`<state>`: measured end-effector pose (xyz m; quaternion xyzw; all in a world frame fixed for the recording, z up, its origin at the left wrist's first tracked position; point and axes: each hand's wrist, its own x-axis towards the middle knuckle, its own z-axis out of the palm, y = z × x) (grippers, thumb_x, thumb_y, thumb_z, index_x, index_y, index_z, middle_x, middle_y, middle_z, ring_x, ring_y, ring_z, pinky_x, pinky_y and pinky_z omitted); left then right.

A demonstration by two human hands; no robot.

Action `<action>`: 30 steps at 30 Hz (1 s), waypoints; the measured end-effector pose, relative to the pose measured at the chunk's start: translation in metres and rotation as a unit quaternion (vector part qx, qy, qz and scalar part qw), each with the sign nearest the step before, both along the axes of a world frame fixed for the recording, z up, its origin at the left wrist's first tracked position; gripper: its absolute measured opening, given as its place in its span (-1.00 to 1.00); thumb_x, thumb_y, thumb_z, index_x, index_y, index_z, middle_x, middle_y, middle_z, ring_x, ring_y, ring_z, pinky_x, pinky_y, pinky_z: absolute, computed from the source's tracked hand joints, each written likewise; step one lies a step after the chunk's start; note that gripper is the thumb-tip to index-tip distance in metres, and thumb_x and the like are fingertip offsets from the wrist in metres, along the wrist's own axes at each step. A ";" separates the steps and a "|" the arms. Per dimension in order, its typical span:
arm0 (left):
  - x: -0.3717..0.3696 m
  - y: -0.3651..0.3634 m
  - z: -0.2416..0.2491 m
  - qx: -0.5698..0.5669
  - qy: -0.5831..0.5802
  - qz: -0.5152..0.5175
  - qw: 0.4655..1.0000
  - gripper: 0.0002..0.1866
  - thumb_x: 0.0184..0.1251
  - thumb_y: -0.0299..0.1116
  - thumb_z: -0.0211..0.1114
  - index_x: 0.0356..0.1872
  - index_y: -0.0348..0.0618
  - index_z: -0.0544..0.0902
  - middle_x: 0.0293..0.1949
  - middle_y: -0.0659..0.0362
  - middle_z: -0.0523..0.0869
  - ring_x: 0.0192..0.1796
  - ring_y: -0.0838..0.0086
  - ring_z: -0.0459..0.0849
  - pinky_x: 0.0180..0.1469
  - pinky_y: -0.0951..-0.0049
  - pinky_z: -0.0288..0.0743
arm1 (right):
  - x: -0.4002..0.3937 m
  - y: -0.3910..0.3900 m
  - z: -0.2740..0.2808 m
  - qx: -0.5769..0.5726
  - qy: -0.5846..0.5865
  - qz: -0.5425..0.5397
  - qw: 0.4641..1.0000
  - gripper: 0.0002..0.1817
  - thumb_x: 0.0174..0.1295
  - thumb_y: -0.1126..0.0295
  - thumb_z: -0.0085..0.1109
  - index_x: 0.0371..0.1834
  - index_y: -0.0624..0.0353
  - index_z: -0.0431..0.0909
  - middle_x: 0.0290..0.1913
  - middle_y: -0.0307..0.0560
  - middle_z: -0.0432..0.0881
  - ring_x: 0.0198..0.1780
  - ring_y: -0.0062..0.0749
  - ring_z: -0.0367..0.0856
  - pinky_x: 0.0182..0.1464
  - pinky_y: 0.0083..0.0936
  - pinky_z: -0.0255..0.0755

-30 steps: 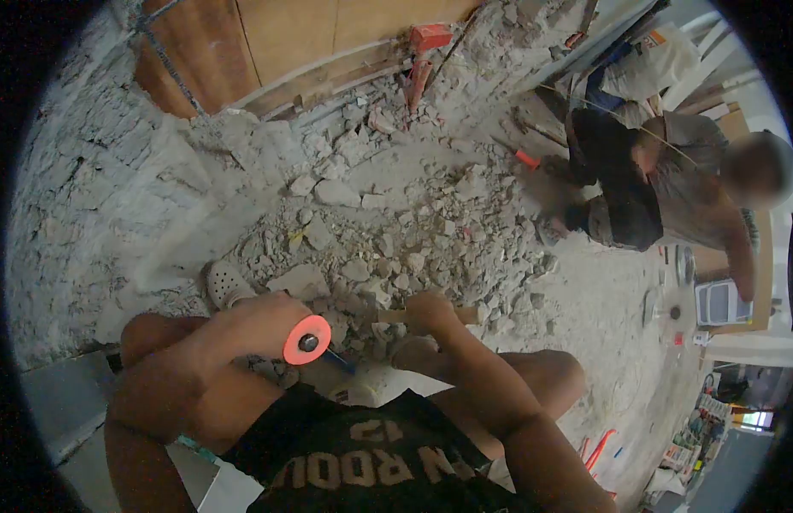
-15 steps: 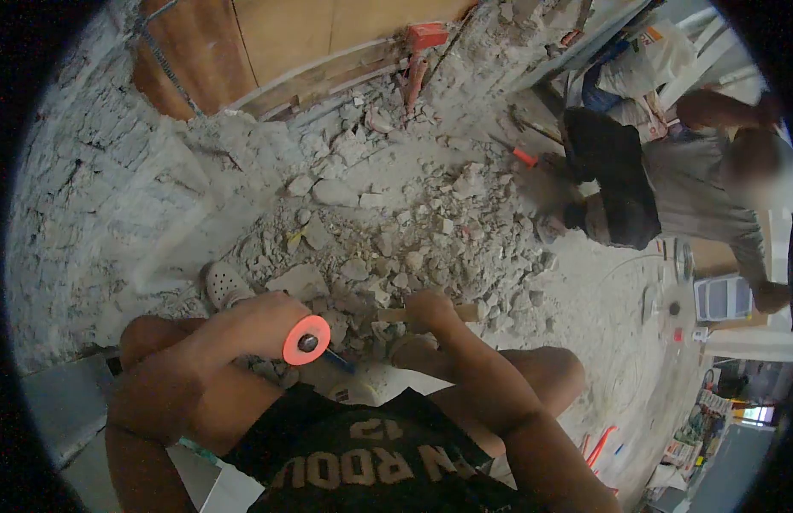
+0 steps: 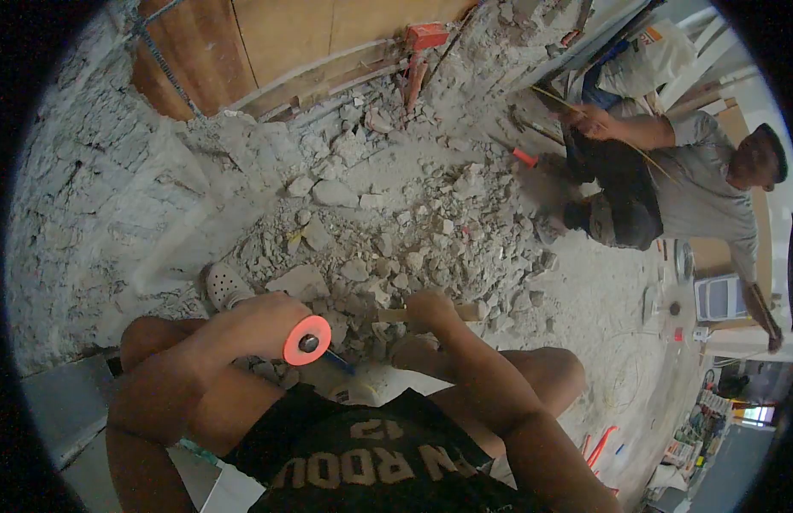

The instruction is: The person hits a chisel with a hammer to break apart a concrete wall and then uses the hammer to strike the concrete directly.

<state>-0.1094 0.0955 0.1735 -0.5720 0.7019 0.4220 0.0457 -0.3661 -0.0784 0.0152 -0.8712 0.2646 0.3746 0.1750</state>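
My left hand (image 3: 281,313) is closed around a chisel with a round orange guard (image 3: 295,349). The chisel's dark striking end shows at the guard's centre, and its blue shaft (image 3: 341,363) slants down to the right. My right hand (image 3: 430,309) grips a pale wooden handle (image 3: 469,313), which sticks out on both sides of the fist. I cannot make out a head on that handle. Both hands are held over broken concrete rubble (image 3: 405,252), between my bent knees.
A rough grey wall (image 3: 80,179) rises on the left, and wood panels (image 3: 285,43) stand behind the rubble. A red metal piece (image 3: 426,36) is upright there. At right a co-worker (image 3: 704,188) holds a thin rod (image 3: 653,161). A plastic bin (image 3: 723,297) stands beyond.
The co-worker's arm has swung toward the rubble side, and a thin rod now shows in that hand. The other arm reaches lower. My two hands look unmoved.
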 end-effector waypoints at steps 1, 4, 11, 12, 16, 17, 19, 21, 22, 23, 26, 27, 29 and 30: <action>-0.001 -0.001 0.004 0.007 -0.007 -0.001 1.000 -0.68 -0.06 -0.18 0.42 -0.30 -0.12 0.65 -0.27 0.02 0.72 -0.21 0.06 0.70 -0.21 0.13 0.57 | -0.001 0.000 0.000 0.000 -0.001 0.000 1.000 -0.73 0.00 0.26 0.30 -0.22 0.07 0.71 -0.14 0.04 0.71 -0.05 -0.08 0.69 -0.03 -0.17 0.58; -0.007 -0.005 0.021 0.007 -0.024 0.027 0.999 -0.77 -0.07 -0.27 0.39 -0.37 -0.11 0.66 -0.34 0.01 0.72 -0.22 0.06 0.70 -0.20 0.15 0.57 | 0.002 -0.001 0.001 0.001 0.022 0.001 1.000 -0.73 0.00 0.24 0.30 -0.22 0.07 0.71 -0.15 0.05 0.71 -0.05 -0.08 0.69 -0.04 -0.17 0.58; -0.004 -0.002 0.005 0.027 -0.016 0.032 0.999 -0.70 -0.06 -0.17 0.42 -0.34 -0.14 0.67 -0.33 -0.01 0.72 -0.20 0.07 0.70 -0.20 0.15 0.57 | -0.002 -0.002 -0.007 -0.014 -0.010 -0.021 1.000 -0.69 0.00 0.22 0.30 -0.19 0.09 0.70 -0.16 0.06 0.71 -0.05 -0.05 0.69 -0.05 -0.16 0.59; -0.003 0.000 0.000 0.011 0.014 0.042 0.999 -0.70 -0.06 -0.18 0.43 -0.34 -0.14 0.66 -0.33 0.00 0.72 -0.21 0.06 0.70 -0.21 0.15 0.57 | -0.006 0.001 -0.009 -0.018 -0.011 -0.010 1.000 -0.70 0.01 0.24 0.30 -0.18 0.08 0.70 -0.16 0.07 0.71 -0.05 -0.04 0.69 -0.04 -0.16 0.58; -0.005 0.000 0.003 0.026 0.012 0.037 0.999 -0.74 -0.05 -0.26 0.41 -0.33 -0.12 0.67 -0.31 -0.01 0.72 -0.21 0.03 0.68 -0.19 0.12 0.56 | -0.006 0.001 -0.004 0.030 0.025 -0.034 0.999 -0.69 0.03 0.27 0.28 -0.14 0.07 0.70 -0.12 0.01 0.71 -0.03 -0.09 0.68 -0.03 -0.20 0.58; -0.004 -0.001 0.004 0.023 0.009 0.037 0.999 -0.74 -0.05 -0.26 0.41 -0.33 -0.12 0.67 -0.31 -0.01 0.72 -0.21 0.03 0.68 -0.19 0.12 0.56 | -0.005 0.000 -0.002 0.027 0.022 -0.035 0.999 -0.69 0.03 0.27 0.28 -0.14 0.07 0.70 -0.12 0.01 0.71 -0.03 -0.09 0.68 -0.03 -0.20 0.58; -0.003 0.001 0.002 0.018 0.008 0.029 0.999 -0.76 -0.06 -0.26 0.41 -0.35 -0.12 0.68 -0.32 -0.02 0.72 -0.21 0.02 0.68 -0.19 0.11 0.56 | -0.004 0.000 -0.001 0.012 0.033 0.001 0.999 -0.67 0.00 0.25 0.32 -0.12 0.05 0.70 -0.09 -0.02 0.70 -0.02 -0.13 0.68 -0.02 -0.20 0.57; -0.003 0.005 -0.003 0.008 0.010 0.049 0.999 -0.77 -0.06 -0.27 0.41 -0.37 -0.13 0.68 -0.33 -0.03 0.72 -0.21 0.02 0.68 -0.19 0.11 0.56 | -0.004 -0.002 0.000 0.021 0.037 -0.024 0.999 -0.66 0.00 0.26 0.31 -0.12 0.04 0.69 -0.09 -0.03 0.70 -0.01 -0.14 0.68 -0.01 -0.20 0.57; -0.003 0.008 -0.005 -0.002 0.013 0.066 0.998 -0.77 -0.07 -0.27 0.41 -0.38 -0.14 0.68 -0.34 -0.03 0.71 -0.21 0.03 0.68 -0.20 0.11 0.56 | -0.005 -0.002 0.001 0.030 0.042 -0.051 0.997 -0.66 -0.01 0.26 0.31 -0.12 0.03 0.69 -0.09 -0.03 0.71 -0.01 -0.14 0.68 -0.01 -0.20 0.57; -0.002 0.008 -0.006 -0.003 0.014 0.066 0.998 -0.77 -0.06 -0.27 0.41 -0.38 -0.14 0.68 -0.34 -0.03 0.71 -0.21 0.03 0.68 -0.20 0.12 0.56 | -0.006 -0.002 -0.003 0.030 0.043 -0.049 0.997 -0.66 -0.01 0.26 0.31 -0.12 0.03 0.69 -0.09 -0.03 0.71 -0.01 -0.14 0.68 -0.01 -0.20 0.57; -0.002 0.007 -0.006 0.006 0.012 0.051 0.999 -0.77 -0.06 -0.27 0.41 -0.38 -0.14 0.68 -0.33 -0.03 0.71 -0.21 0.03 0.68 -0.20 0.12 0.56 | -0.010 -0.005 -0.013 0.020 0.042 -0.055 0.997 -0.67 -0.02 0.28 0.31 -0.13 0.03 0.70 -0.11 -0.03 0.71 0.00 -0.13 0.68 0.00 -0.22 0.57; -0.002 0.006 -0.005 0.008 0.012 0.049 0.999 -0.77 -0.06 -0.27 0.41 -0.37 -0.14 0.68 -0.33 -0.03 0.71 -0.21 0.03 0.68 -0.20 0.13 0.56 | -0.009 -0.006 -0.010 0.024 0.042 -0.049 0.998 -0.68 -0.03 0.29 0.32 -0.14 0.02 0.70 -0.13 -0.03 0.72 -0.03 -0.12 0.69 -0.02 -0.21 0.57; -0.002 0.009 -0.005 0.012 0.016 0.047 0.999 -0.77 -0.05 -0.26 0.41 -0.37 -0.14 0.68 -0.33 -0.03 0.72 -0.21 0.04 0.69 -0.20 0.13 0.56 | -0.008 -0.006 -0.008 0.027 0.040 -0.057 0.997 -0.68 -0.05 0.29 0.32 -0.16 0.02 0.70 -0.14 -0.03 0.72 -0.06 -0.11 0.69 -0.04 -0.20 0.57; -0.003 0.009 -0.004 0.016 0.018 0.050 0.998 -0.77 -0.05 -0.26 0.40 -0.37 -0.14 0.68 -0.33 -0.03 0.72 -0.21 0.04 0.69 -0.20 0.13 0.56 | -0.008 -0.007 -0.013 0.033 0.031 -0.009 0.999 -0.70 0.00 0.28 0.32 -0.15 0.06 0.71 -0.10 -0.04 0.71 -0.06 -0.11 0.70 -0.10 -0.15 0.59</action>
